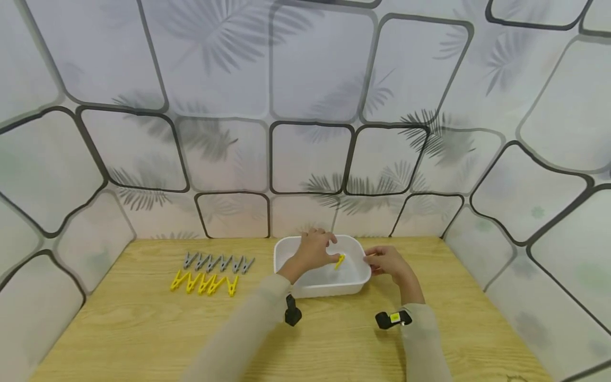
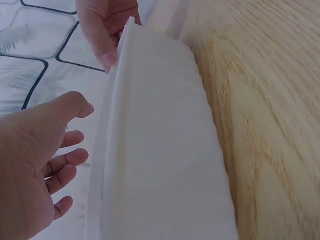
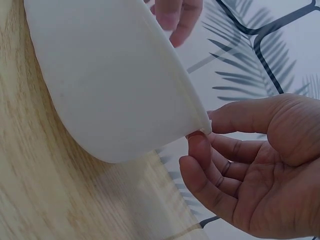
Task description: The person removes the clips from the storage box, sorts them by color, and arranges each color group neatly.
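A white plastic basin (image 1: 324,289) stands on the wooden table. My left hand (image 1: 312,251) is over it, thumb and fingers apart and loosely bent, with nothing between them in the left wrist view. Beside the thumb tip, within the basin's outline, a yellow clothespin (image 1: 339,261) shows in the head view. My right hand (image 1: 387,262) pinches the basin's right rim, thumb on top and fingers curled beneath the edge, as the right wrist view shows (image 3: 250,160).
Left of the basin, several grey clothespins (image 1: 210,263) lie in a row. Nearer me is a row of several yellow clothespins (image 1: 202,284). A patterned wall covering (image 1: 234,215) rises behind the table (image 1: 143,329) and along both sides.
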A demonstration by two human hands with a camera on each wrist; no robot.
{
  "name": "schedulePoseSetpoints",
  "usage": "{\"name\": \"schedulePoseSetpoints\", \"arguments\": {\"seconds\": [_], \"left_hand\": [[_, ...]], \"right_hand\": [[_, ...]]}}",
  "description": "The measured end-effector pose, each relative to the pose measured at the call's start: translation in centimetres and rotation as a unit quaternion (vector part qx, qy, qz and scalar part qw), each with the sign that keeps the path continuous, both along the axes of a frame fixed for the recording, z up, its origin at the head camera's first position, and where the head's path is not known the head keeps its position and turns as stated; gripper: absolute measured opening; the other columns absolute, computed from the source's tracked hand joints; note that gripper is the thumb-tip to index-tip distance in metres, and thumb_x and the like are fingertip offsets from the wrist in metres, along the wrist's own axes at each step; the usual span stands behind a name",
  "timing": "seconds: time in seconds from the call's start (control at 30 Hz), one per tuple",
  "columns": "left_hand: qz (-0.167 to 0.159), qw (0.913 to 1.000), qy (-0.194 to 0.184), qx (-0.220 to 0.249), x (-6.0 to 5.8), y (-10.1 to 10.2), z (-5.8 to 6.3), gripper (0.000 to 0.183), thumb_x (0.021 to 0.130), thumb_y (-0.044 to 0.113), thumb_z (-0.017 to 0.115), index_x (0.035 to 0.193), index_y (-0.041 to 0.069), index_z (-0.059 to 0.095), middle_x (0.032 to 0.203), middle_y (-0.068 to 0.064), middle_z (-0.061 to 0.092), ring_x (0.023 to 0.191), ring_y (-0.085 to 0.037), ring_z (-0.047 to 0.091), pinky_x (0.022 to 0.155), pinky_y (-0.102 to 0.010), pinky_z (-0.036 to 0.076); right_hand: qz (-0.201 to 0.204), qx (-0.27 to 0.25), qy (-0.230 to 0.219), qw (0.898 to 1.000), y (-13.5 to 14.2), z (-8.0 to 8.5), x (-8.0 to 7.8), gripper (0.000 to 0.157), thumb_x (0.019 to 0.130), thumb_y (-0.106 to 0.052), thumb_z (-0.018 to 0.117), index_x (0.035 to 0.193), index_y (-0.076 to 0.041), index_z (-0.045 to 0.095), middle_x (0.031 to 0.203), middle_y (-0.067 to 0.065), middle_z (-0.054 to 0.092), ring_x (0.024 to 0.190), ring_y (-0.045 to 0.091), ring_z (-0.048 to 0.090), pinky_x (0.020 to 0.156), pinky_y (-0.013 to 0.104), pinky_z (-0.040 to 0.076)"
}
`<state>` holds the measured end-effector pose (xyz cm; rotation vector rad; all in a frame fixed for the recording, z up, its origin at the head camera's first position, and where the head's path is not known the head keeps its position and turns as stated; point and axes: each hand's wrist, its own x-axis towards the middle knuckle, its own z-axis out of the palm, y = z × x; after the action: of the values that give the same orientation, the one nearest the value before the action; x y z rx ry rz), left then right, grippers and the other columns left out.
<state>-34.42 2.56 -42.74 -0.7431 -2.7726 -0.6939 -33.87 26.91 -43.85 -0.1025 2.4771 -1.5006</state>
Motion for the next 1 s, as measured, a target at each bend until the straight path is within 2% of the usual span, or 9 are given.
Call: {"name": "schedulePoseSetpoints", "arguments": {"seconds": [0.2,0.4,0.57,0.77,1.0], "left_hand": [[0.017,0.9997,-0.017,0.001,-0.7,1.5,-1.0,0.036,0.088,0.034,0.076,0.116,0.013,0.069,0.103,-0.007,0.066,0.104,-0.027,0.055,0.090,-0.047,0.040],[0.037,0.9979,-0.040,-0.037,-1.1,2.1,-1.9,0.037,0.090,0.037,0.074,0.119,0.016,0.068,0.117,-0.010,0.065,0.113,-0.030,0.055,0.096,-0.051,0.043],[0.043,0.9956,-0.060,-0.057,-1.3,2.1,-2.7,0.038,0.091,0.037,0.075,0.122,0.016,0.067,0.126,-0.010,0.065,0.120,-0.031,0.054,0.103,-0.053,0.039],[0.040,0.9935,-0.085,-0.064,-1.7,2.0,-3.4,0.036,0.092,0.035,0.075,0.121,0.016,0.066,0.129,-0.009,0.063,0.125,-0.030,0.052,0.105,-0.051,0.037],[0.024,0.9932,-0.100,-0.054,-1.8,2.1,-3.7,0.030,0.092,0.030,0.075,0.117,0.015,0.069,0.130,-0.011,0.063,0.124,-0.032,0.050,0.103,-0.053,0.036]], "right_hand": [[0.000,-0.003,0.003,1.000,0.0,0.1,0.0,0.036,0.099,-0.011,0.062,0.127,0.012,0.060,0.097,0.013,0.073,0.077,0.012,0.067,0.077,0.037,0.061],[-0.002,-0.011,0.001,1.000,0.0,0.0,-0.1,0.035,0.098,-0.008,0.062,0.126,0.013,0.060,0.096,0.016,0.073,0.076,0.012,0.066,0.075,0.035,0.060],[0.000,-0.001,-0.001,1.000,0.1,-0.1,-0.2,0.035,0.099,-0.010,0.062,0.127,0.012,0.060,0.099,0.019,0.072,0.077,0.013,0.066,0.076,0.038,0.061],[0.000,0.006,-0.004,1.000,0.2,-0.3,-0.4,0.037,0.099,-0.011,0.062,0.127,0.014,0.059,0.100,0.021,0.071,0.077,0.014,0.066,0.077,0.042,0.061],[-0.003,0.001,-0.001,1.000,0.0,-0.3,-0.3,0.037,0.099,-0.011,0.063,0.127,0.013,0.060,0.101,0.020,0.072,0.078,0.014,0.067,0.075,0.038,0.061]]}}
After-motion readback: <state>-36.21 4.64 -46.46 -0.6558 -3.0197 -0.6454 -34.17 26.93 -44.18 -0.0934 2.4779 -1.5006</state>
